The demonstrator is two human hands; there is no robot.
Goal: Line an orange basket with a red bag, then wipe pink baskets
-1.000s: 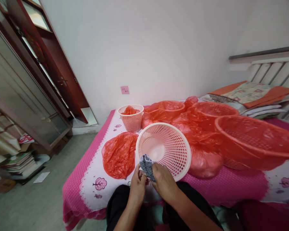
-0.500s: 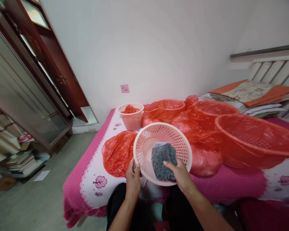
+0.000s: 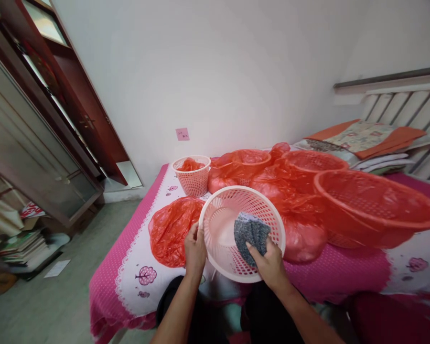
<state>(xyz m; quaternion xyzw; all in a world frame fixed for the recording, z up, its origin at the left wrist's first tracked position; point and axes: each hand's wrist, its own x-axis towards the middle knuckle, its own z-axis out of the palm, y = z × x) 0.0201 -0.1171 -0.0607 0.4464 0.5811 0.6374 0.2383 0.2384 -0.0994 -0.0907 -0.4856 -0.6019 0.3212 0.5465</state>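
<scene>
Between the two hands, a round pale-pink plastic basket with lattice walls (image 3: 215,210) is tipped so that its mouth faces the wearer. The left hand (image 3: 195,251) grips the basket's rim at its left side; the right hand (image 3: 270,264) pinches a folded grey speckled cloth (image 3: 250,235), thumb on its face, in front of the basket's right inner wall. Whether the cloth touches that wall, I cannot tell. Just beside and beyond the left hand, a crumpled translucent red plastic bag (image 3: 174,231) lies on a bed with a pink-and-white printed cover (image 3: 127,286). Farther beyond it stands a small pink lattice basket (image 3: 192,182) with red plastic inside. To the right of the right hand sits a bulging red plastic bundle (image 3: 303,240), and farther right a large round basket wrapped in red plastic (image 3: 370,224).
</scene>
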